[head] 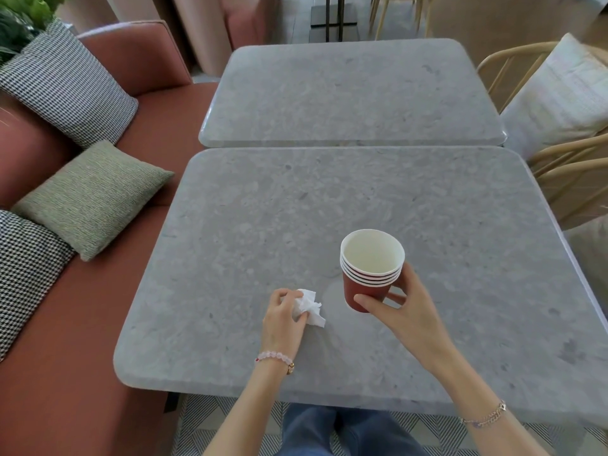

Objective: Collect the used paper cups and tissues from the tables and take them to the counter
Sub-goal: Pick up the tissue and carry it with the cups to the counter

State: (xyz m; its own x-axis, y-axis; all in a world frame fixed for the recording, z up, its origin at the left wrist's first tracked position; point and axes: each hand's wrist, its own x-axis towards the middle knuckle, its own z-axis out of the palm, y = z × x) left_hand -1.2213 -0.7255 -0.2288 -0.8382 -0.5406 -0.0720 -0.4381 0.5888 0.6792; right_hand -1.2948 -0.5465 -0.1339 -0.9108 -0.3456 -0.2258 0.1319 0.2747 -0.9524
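With the left hand (pixel 283 319) pinching the crumpled tissue (pixel 311 307) on the near table (pixel 329 199) and the right hand (pixel 401 311) gripping the stack of red paper cups (pixel 370 268) beside it, gather the tissue fully before lifting and hold the stack upright. Grey stone-look top, second table (pixel 352 93) beyond, red sofa (pixel 131 60) left, wooden chairs (pixel 566 169) right.

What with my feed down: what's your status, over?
Left hand pinching crumpled tissue on near table. Right hand gripping stacked red cups. Nothing blocking either hand.

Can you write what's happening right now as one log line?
left hand: grips tissue | right hand: holds stack of red cups | both over near table
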